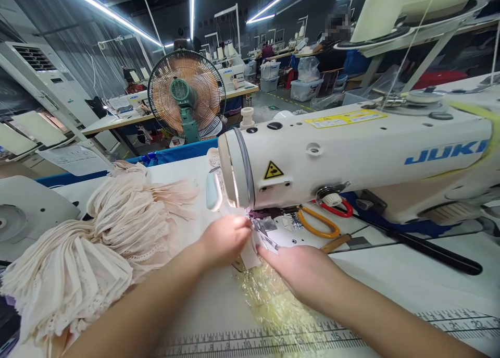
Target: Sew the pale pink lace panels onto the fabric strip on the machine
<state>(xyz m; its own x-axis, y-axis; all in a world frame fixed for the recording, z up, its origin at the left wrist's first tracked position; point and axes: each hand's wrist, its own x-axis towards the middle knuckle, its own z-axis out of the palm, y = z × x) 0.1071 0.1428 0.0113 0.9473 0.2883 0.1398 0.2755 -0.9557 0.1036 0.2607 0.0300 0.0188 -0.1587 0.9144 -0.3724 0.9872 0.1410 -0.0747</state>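
Note:
At the needle end of a white sewing machine (297, 160), my left hand (228, 238) is closed, its fingertips pinching a pale fabric piece (250, 255). My right hand (302, 269) lies just right of it, thumb and fingers closed on the same fabric's right side; its fingertips are partly hidden. Below the hands, a crinkled clear-yellowish plastic strip (279, 300) runs down over the table. Left of my left hand, a large heap of cream lace-edged fabric pieces (125, 222) is piled up. The needle and presser foot are mostly hidden.
Orange-handled scissors (324, 225), a red-handled tool (346, 208) and a black-handled bar (433, 251) lie right of the needle area. A printed ruler (219, 342) crosses the table's near edge. Behind stands a green fan (185, 95); other people sit at machines farther back.

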